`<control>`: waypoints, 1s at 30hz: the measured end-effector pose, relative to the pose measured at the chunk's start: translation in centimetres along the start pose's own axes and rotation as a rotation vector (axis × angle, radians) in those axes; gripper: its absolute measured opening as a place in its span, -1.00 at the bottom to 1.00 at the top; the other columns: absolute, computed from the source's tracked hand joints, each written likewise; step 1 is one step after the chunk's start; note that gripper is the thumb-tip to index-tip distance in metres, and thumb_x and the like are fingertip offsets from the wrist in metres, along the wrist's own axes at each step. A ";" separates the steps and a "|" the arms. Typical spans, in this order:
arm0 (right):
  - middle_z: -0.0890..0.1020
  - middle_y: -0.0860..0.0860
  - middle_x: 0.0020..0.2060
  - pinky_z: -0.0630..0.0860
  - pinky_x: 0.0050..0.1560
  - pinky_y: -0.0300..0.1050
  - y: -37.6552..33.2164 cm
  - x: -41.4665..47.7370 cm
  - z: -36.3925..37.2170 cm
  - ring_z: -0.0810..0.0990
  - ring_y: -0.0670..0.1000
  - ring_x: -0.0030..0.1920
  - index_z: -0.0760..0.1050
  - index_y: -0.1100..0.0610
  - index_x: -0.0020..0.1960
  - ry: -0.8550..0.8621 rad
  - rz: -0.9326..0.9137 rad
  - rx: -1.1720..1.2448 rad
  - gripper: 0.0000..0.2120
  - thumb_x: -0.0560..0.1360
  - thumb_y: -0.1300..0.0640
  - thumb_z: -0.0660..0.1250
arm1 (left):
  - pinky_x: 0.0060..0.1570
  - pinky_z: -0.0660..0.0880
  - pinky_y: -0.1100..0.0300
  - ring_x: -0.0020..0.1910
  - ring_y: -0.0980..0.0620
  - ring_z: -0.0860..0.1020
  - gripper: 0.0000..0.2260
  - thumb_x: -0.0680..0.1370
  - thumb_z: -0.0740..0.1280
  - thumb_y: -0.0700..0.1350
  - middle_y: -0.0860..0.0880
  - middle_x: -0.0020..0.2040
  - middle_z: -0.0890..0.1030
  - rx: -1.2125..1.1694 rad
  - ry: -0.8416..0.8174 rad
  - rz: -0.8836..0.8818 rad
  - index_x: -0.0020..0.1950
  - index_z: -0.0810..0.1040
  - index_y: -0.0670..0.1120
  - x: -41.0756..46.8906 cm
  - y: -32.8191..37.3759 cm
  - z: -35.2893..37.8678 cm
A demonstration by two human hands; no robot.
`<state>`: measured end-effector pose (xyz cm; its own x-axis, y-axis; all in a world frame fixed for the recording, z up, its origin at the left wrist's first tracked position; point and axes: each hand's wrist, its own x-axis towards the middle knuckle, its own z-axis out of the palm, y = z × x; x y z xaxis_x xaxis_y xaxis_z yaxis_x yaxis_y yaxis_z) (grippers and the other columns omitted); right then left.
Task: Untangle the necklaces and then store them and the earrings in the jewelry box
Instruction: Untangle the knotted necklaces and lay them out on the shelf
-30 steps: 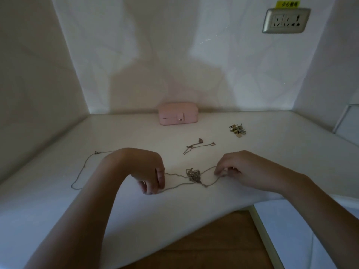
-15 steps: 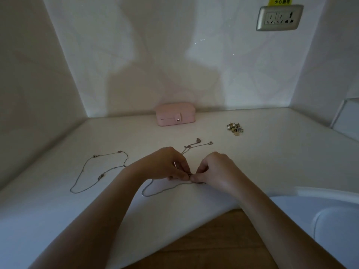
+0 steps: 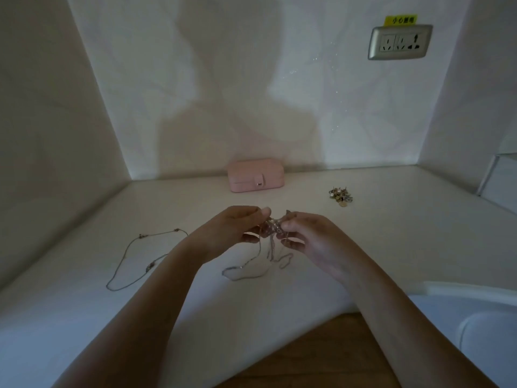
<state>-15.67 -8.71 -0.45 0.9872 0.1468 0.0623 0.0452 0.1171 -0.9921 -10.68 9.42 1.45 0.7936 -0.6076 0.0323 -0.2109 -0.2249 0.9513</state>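
Wall socket w/ yellow label is mounted up-right of fingers; wood floor is seen below.

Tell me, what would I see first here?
The left hand and right hand pinch a knotted clump of necklaces above the white table, chains dangling. A shut pink jewelry box sits by the back wall, a pile of earrings to its right.

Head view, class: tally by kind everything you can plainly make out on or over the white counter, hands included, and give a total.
jewelry box: 1
heap of earrings: 1 (single earrings too small to count)
loose necklace: 1
tangle of chains: 1, pinched from both sides
hands: 2, left hand and right hand
total: 6
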 end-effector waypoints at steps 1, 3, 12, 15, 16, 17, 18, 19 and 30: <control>0.61 0.03 -0.26 0.48 -0.04 -0.17 -0.4 0.2 0.1 0.58 -0.05 -0.16 0.59 0.12 -0.25 -0.038 0.000 0.083 -0.90 0.43 0.22 0.35 | -0.04 0.48 0.24 -0.15 0.13 0.55 -0.67 0.50 0.23 0.13 0.01 -0.18 0.61 -0.030 0.030 0.014 -0.10 0.56 -0.14 0.1 0.0 -0.1; 0.61 0.03 -0.30 0.52 -0.09 -0.18 -0.9 0.7 0.1 0.61 -0.05 -0.22 0.61 0.08 -0.34 -0.088 0.015 0.277 -0.89 0.31 0.23 0.36 | -0.03 0.50 0.25 -0.11 0.13 0.56 -0.65 0.46 0.25 0.14 0.01 -0.17 0.61 -0.106 0.106 0.032 -0.09 0.55 -0.16 0.2 0.1 -0.5; 0.59 0.07 -0.37 0.53 -0.20 -0.21 -3.0 3.1 1.9 0.56 -0.06 -0.34 0.58 0.26 -0.13 -0.055 -0.163 -0.166 -0.91 0.51 0.33 0.30 | -0.07 0.54 0.27 -0.09 0.02 0.64 -0.80 0.41 0.44 -0.13 -0.11 -0.10 0.68 -0.177 0.171 0.098 -0.01 0.58 -0.15 0.2 0.4 -1.3; 0.66 0.07 -0.35 0.58 -0.14 -0.19 -3.8 4.3 2.4 0.63 -0.06 -0.29 0.59 0.19 -0.17 -0.026 -0.260 -0.392 -0.95 0.44 0.26 0.45 | -0.08 0.57 0.26 -0.14 0.05 0.64 -0.86 0.45 0.43 -0.29 -0.12 -0.14 0.69 -0.137 0.300 0.102 -0.01 0.61 -0.20 0.3 0.2 -1.8; 0.66 0.05 -0.34 0.58 -0.11 -0.19 -4.2 4.7 2.5 0.63 -0.07 -0.27 0.60 0.16 -0.20 -0.024 -0.288 -0.459 -0.93 0.41 0.25 0.48 | -0.07 0.58 0.25 -0.15 0.06 0.65 -0.89 0.46 0.43 -0.29 -0.12 -0.15 0.69 -0.141 0.346 0.107 -0.02 0.62 -0.20 0.4 0.1 -1.9; 0.66 0.01 -0.35 0.55 -0.11 -0.24 -4.6 5.2 2.8 0.62 -0.11 -0.27 0.61 0.13 -0.22 -0.020 -0.312 -0.519 -0.92 0.39 0.24 0.50 | -0.06 0.57 0.24 -0.17 0.06 0.65 -0.92 0.46 0.43 -0.29 -0.12 -0.18 0.70 -0.142 0.396 0.114 -0.06 0.63 -0.18 0.4 0.0 -2.1; 0.65 -0.04 -0.36 0.51 -0.15 -0.34 -4.9 5.7 3.1 0.59 -0.18 -0.30 0.62 0.11 -0.24 -0.014 -0.337 -0.566 -0.91 0.37 0.23 0.52 | -0.06 0.57 0.22 -0.19 0.07 0.64 -0.94 0.47 0.43 -0.28 -0.11 -0.21 0.69 -0.138 0.446 0.120 -0.10 0.65 -0.16 0.4 0.0 -2.3; 0.64 -0.06 -0.37 0.46 -0.19 -0.41 -5.3 6.1 3.4 0.57 -0.23 -0.32 0.64 0.11 -0.24 -0.001 -0.357 -0.587 -0.91 0.35 0.23 0.53 | -0.06 0.57 0.21 -0.21 0.07 0.64 -0.95 0.47 0.42 -0.27 -0.11 -0.23 0.69 -0.128 0.488 0.125 -0.13 0.66 -0.15 0.4 0.1 -2.5; 0.70 0.04 -0.30 0.63 -0.08 -0.18 -6.3 10.4 4.1 0.67 -0.07 -0.24 0.67 0.17 -0.14 -0.176 -0.215 -0.343 -0.95 0.40 0.26 0.47 | 0.04 0.52 0.16 -0.20 0.07 0.55 -0.96 0.48 0.41 -0.20 -0.03 -0.28 0.61 -0.193 0.531 0.116 -0.17 0.62 -0.15 0.4 0.3 -4.0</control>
<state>-6.29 -3.85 6.94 0.9103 0.3229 0.2590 0.3238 -0.1654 -0.9316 -8.15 12.20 3.00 0.9597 -0.1433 0.2416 -0.2451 -0.0066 0.9695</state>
